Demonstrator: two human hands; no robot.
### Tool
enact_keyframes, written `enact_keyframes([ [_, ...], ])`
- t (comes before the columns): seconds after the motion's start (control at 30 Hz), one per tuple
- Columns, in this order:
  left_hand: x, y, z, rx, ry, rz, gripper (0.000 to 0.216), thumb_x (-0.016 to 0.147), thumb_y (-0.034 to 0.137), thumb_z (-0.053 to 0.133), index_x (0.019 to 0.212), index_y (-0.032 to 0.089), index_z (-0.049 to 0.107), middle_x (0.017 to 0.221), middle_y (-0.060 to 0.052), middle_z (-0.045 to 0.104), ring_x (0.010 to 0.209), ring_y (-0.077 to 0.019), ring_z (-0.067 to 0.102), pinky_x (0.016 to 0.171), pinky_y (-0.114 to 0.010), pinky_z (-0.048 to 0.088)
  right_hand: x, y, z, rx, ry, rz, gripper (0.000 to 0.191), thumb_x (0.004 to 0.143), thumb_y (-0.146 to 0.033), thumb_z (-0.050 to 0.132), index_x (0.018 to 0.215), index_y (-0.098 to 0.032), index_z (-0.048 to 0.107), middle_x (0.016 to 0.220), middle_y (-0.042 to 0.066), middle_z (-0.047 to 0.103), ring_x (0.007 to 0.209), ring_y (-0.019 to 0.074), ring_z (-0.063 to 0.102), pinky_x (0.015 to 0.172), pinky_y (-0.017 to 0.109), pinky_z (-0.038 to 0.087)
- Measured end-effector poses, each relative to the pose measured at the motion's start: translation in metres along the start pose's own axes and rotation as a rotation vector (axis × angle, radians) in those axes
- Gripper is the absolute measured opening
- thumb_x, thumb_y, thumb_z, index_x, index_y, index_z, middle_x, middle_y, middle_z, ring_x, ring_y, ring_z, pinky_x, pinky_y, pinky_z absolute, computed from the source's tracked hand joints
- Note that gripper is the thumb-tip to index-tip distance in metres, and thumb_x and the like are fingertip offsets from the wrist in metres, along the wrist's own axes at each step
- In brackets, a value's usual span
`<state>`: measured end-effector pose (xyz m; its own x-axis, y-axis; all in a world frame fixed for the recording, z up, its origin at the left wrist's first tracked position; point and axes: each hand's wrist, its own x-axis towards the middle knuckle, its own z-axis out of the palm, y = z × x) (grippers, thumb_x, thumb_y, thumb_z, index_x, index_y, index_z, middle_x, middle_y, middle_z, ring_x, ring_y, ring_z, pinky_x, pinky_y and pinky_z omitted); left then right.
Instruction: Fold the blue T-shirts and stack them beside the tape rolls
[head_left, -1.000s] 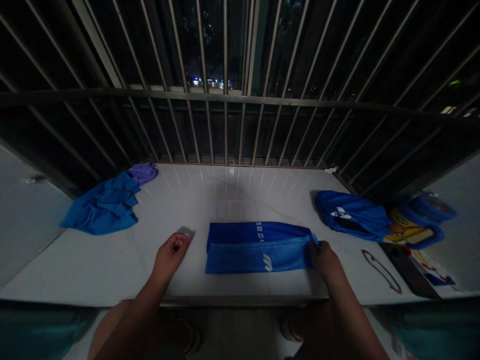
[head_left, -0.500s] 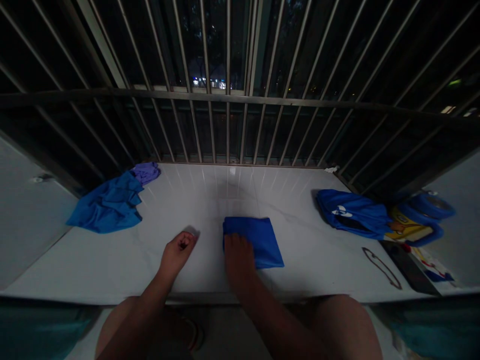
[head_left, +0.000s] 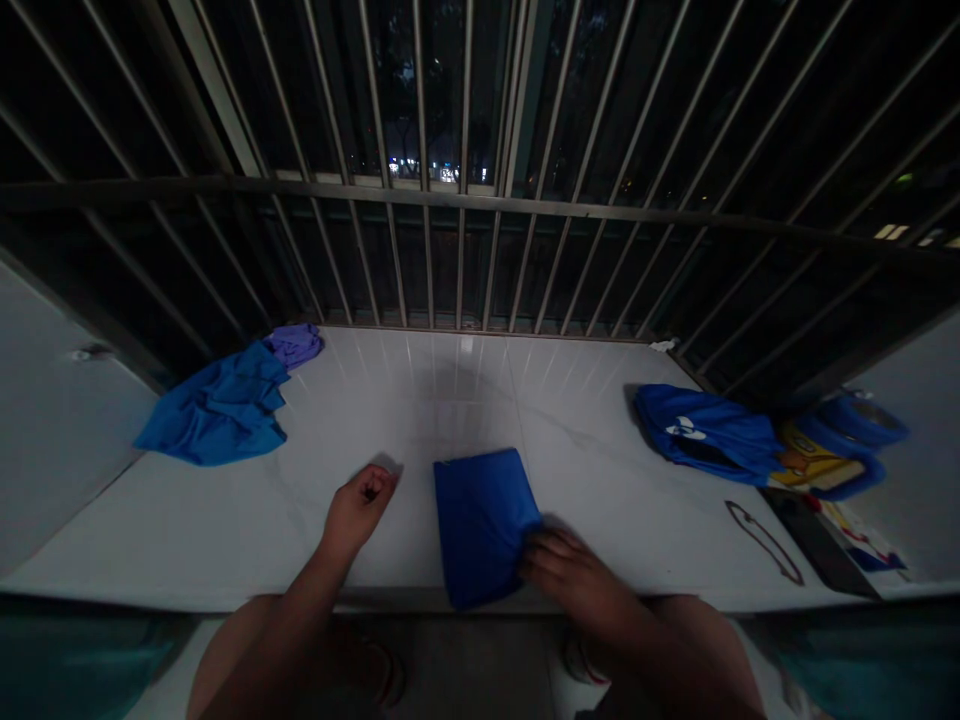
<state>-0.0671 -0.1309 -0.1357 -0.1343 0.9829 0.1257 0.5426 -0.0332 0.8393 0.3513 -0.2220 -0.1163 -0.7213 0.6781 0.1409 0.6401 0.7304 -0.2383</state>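
Observation:
A folded piece of blue cloth [head_left: 484,520] lies turned at a slant near the front edge of the white ledge [head_left: 360,400]. My right hand [head_left: 562,565] is at its right side, fingers bent and closed on the cloth's edge; the thumb is hidden. To the left of the cloth, apart from it, my left hand [head_left: 361,505] rests loosely curled on the ledge. Its fingertips meet the thumb around a dark hollow, and nothing shows in it.
Left lie a crumpled blue cloth [head_left: 217,410] and a purple cloth [head_left: 296,345]. On the right are a blue fabric bag [head_left: 705,430], a yellow-and-blue item [head_left: 821,460], a thin cord loop [head_left: 765,540] and a dark flat object [head_left: 814,545]. Metal bars [head_left: 465,200] stand behind the ledge.
My right hand has moved from the folded cloth's left edge to its right side. The cloth has turned and shifted toward me and slightly left. My left hand has barely moved.

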Motion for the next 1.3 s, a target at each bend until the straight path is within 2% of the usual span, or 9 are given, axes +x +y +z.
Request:
enact_keyframes([
  [0.17, 0.000, 0.003, 0.000, 0.087, -0.019, 0.009, 0.041, 0.095, 0.064, 0.061, 0.085, 0.025, 0.067, 0.064, 0.005, 0.060, 0.060, -0.0160, 0.058, 0.062, -0.027, 0.044, -0.042, 0.057, -0.047, -0.096, 0.091, 0.553, 0.038, 0.100, -0.011, 0.054, 0.127, -0.023, 0.078, 0.143, 0.013, 0.073, 0.138, 0.0312, 0.065, 0.121, 0.051, 0.050],
  [0.4, -0.004, 0.010, 0.001, 0.279, -0.054, 0.049, 0.035, 0.096, 0.060, 0.057, 0.091, 0.028, 0.071, 0.073, 0.004, 0.071, 0.062, -0.0177, 0.068, 0.061, -0.028, 0.047, -0.008, 0.018, -0.021, -0.275, 0.127, 1.249, 0.064, 0.110, -0.063, 0.049, 0.139, -0.008, 0.063, 0.131, 0.028, 0.070, 0.115, 0.0404, 0.072, 0.093, 0.050, 0.061],
  [0.5, -0.017, 0.023, 0.018, 0.271, -0.043, 0.165, 0.034, 0.102, 0.055, 0.055, 0.097, 0.027, 0.074, 0.083, -0.001, 0.079, 0.072, -0.0215, 0.075, 0.068, -0.032, 0.056, 0.009, 0.009, -0.014, -0.237, 0.061, 1.293, 0.058, 0.111, -0.061, 0.049, 0.130, -0.008, 0.064, 0.125, 0.028, 0.071, 0.117, 0.0411, 0.071, 0.087, 0.047, 0.060],
  [0.6, -0.037, 0.046, 0.057, 0.200, -0.114, 0.448, 0.034, 0.110, 0.041, 0.048, 0.118, 0.025, 0.077, 0.120, -0.010, 0.084, 0.111, -0.0269, 0.080, 0.098, -0.041, 0.064, 0.017, 0.009, -0.015, -0.114, 0.030, 1.261, 0.043, 0.115, -0.047, 0.044, 0.124, -0.009, 0.064, 0.118, 0.024, 0.074, 0.112, 0.0368, 0.074, 0.089, 0.043, 0.058],
  [0.73, -0.061, 0.081, 0.123, 0.251, -0.191, 0.715, 0.047, 0.111, 0.025, 0.046, 0.157, 0.026, 0.060, 0.171, -0.013, 0.054, 0.157, -0.0295, 0.054, 0.128, -0.054, 0.047, 0.019, 0.011, -0.019, -0.021, 0.069, 1.238, 0.034, 0.114, -0.039, 0.047, 0.125, -0.012, 0.065, 0.122, 0.023, 0.076, 0.115, 0.0345, 0.075, 0.096, 0.041, 0.056],
  [0.93, -0.102, 0.094, 0.179, 0.429, -0.453, 0.816, 0.081, 0.102, 0.034, 0.069, 0.176, 0.031, 0.035, 0.180, -0.016, 0.036, 0.166, -0.0373, 0.038, 0.135, -0.071, 0.027, 0.020, 0.006, -0.021, 0.132, 0.197, 1.244, 0.033, 0.116, -0.039, 0.040, 0.133, -0.016, 0.056, 0.119, 0.020, 0.080, 0.108, 0.0301, 0.080, 0.087, 0.035, 0.055],
  [1.03, -0.124, 0.084, 0.169, 0.455, -0.626, 0.831, 0.089, 0.099, 0.031, 0.074, 0.177, 0.033, 0.031, 0.180, -0.012, 0.038, 0.166, -0.0351, 0.038, 0.136, -0.070, 0.027, 0.020, 0.006, -0.022, 0.199, 0.202, 1.270, 0.033, 0.118, -0.040, 0.037, 0.136, -0.016, 0.052, 0.117, 0.019, 0.081, 0.104, 0.0300, 0.081, 0.082, 0.034, 0.053],
  [1.17, -0.114, 0.066, 0.117, 0.355, -0.752, 0.831, 0.072, 0.103, 0.034, 0.070, 0.171, 0.037, 0.044, 0.175, -0.005, 0.049, 0.159, -0.0293, 0.050, 0.134, -0.057, 0.040, 0.019, 0.008, -0.022, 0.188, 0.168, 1.290, 0.029, 0.118, -0.037, 0.038, 0.134, -0.017, 0.051, 0.117, 0.019, 0.080, 0.105, 0.0305, 0.080, 0.083, 0.034, 0.051],
  [1.3, -0.058, 0.041, 0.062, 0.296, -0.539, 0.634, 0.040, 0.113, 0.042, 0.052, 0.148, 0.032, 0.070, 0.149, -0.007, 0.075, 0.134, -0.0262, 0.073, 0.116, -0.045, 0.059, 0.019, 0.013, -0.026, 0.231, 0.125, 1.278, 0.022, 0.116, -0.032, 0.041, 0.131, -0.018, 0.049, 0.112, 0.019, 0.080, 0.105, 0.0309, 0.080, 0.082, 0.034, 0.050],
])
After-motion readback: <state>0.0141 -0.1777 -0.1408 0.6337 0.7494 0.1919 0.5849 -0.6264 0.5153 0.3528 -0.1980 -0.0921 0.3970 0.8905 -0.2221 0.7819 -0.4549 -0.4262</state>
